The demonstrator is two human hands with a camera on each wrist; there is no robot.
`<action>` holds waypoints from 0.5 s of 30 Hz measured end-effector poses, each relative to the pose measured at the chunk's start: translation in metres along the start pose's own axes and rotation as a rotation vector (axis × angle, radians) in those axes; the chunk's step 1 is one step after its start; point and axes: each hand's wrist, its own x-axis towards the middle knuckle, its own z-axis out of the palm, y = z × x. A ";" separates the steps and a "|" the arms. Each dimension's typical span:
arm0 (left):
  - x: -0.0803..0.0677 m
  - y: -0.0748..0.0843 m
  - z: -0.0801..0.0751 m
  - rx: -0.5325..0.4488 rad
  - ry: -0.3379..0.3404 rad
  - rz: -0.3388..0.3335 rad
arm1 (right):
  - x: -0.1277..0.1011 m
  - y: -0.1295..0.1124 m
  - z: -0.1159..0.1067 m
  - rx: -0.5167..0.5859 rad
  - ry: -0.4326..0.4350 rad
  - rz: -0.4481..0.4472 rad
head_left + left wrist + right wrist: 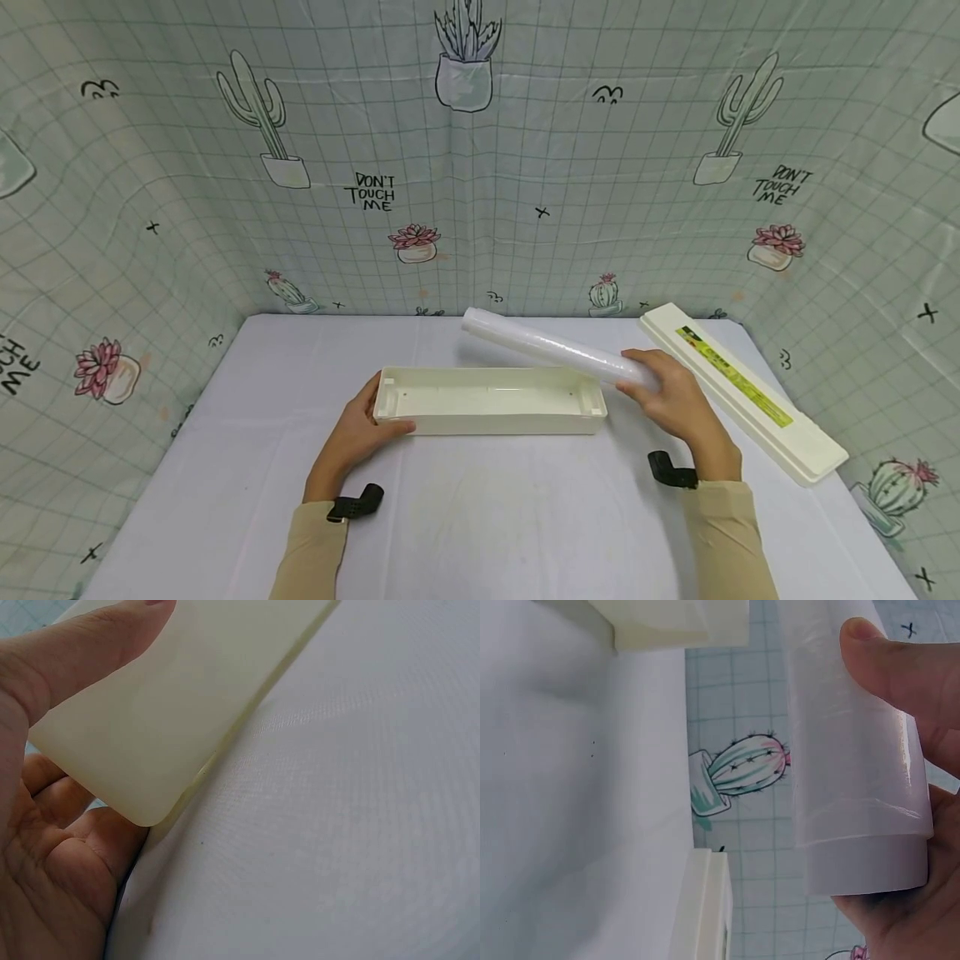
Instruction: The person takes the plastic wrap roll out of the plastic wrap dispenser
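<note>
A long cream plastic box (495,425) stands on the table with its open top facing up, and I can see its bare inside. My left hand (358,435) grips the box's left end, thumb along the front wall and fingers round the back corner. In the left wrist view the thumb lies across the box's pale side (172,727). My right hand (675,402) holds a roll of clear cling film (543,342) by its right end. The roll slants up to the left, behind and above the box's right end. Its pale core end (866,866) shows in the right wrist view.
A long cream lid (780,446) with a yellow-green label (731,375) lies slantwise at the right edge of the table, close beside the right forearm. The white-covered table (480,517) meets a fabric backdrop (495,242) printed with cacti at the back and sides.
</note>
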 end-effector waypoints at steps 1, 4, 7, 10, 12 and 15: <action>0.000 0.000 0.000 0.002 0.000 -0.001 | 0.000 0.001 -0.001 0.003 -0.001 0.004; 0.000 0.000 0.000 0.003 -0.001 0.000 | -0.001 0.003 -0.002 0.002 -0.002 0.018; 0.000 0.000 0.000 0.002 -0.001 0.001 | -0.002 0.006 -0.003 0.004 0.002 0.025; -0.001 0.000 0.000 0.008 0.000 0.003 | -0.002 0.008 -0.003 0.000 0.010 0.024; -0.001 0.000 0.000 0.011 0.000 0.005 | -0.003 0.009 -0.003 0.000 0.014 0.025; 0.000 0.000 0.000 0.016 -0.001 0.004 | -0.004 0.011 -0.004 0.000 0.013 0.040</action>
